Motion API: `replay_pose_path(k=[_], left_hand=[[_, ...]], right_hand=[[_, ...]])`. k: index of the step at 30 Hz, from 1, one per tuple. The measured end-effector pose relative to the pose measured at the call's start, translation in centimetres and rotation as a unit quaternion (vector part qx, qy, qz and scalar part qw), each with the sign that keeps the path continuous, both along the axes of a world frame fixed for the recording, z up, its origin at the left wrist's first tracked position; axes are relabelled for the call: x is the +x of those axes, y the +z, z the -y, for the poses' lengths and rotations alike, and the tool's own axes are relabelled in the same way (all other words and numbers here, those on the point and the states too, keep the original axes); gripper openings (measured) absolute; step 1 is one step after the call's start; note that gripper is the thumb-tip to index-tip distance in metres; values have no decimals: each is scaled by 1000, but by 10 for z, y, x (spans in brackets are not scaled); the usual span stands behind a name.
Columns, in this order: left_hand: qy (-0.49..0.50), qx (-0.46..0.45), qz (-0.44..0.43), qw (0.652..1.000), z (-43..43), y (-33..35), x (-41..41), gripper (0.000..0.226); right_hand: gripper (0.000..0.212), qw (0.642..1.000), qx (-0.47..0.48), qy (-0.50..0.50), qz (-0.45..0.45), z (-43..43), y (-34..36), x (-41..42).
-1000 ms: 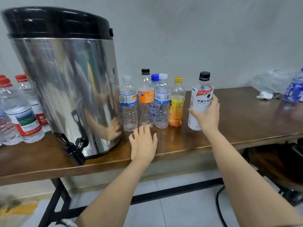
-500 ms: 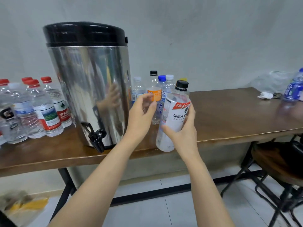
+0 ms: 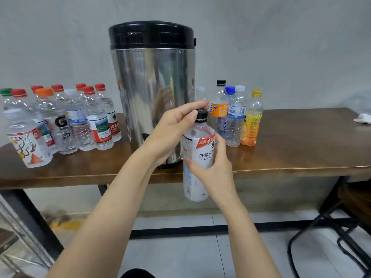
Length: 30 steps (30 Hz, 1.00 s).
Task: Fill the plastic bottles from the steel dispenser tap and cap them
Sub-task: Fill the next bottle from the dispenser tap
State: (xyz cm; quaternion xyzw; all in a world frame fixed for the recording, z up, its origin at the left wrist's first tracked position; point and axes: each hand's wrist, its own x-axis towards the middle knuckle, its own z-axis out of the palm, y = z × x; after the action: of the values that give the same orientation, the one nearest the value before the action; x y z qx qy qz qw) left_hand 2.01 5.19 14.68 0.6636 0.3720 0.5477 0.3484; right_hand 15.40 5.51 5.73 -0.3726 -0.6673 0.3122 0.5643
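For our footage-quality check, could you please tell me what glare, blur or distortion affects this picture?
Head view: streaky reflections cover the shiny steel cylindrical dispenser; wide-angle distortion bows the brown wooden table; the lower-left corner is blurred; lighting is even.

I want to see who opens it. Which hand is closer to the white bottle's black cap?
Left. The left hand pinches the black cap; the right hand grips the white bottle by its body, below the cap.

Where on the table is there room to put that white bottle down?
The widest bare stretch of table lies between the yellow bottle and the crumpled white tissue. A narrower strip runs along the front edge, before the left bottle cluster. Left of the steel dispenser it is crowded.
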Motion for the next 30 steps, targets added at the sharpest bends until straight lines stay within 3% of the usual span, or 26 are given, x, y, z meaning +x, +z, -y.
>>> replay_pose_path(k=[4,9,13,16,26,30], left_hand=[[5,-29,42,999,11,0,-12,26],[136,14,39,990,15,-9,-13,21],[67,0,-26,997,23,-10,-25,23],[61,-15,-19,998,30,-8,-35,24],[261,74,141,952,26,-12,-62,16],[390,36,123,912,5,-44,-114,17]], right_hand=[[79,1000,11,-2,10,6,-3,-8],[81,999,32,-13,27,13,-12,-23],[94,999,36,-16,30,14,-16,-30],[101,998,48,-8,34,16,-18,-35],[91,998,35,-18,43,13,-30,-49],[92,999,-3,-34,40,8,-44,-46]])
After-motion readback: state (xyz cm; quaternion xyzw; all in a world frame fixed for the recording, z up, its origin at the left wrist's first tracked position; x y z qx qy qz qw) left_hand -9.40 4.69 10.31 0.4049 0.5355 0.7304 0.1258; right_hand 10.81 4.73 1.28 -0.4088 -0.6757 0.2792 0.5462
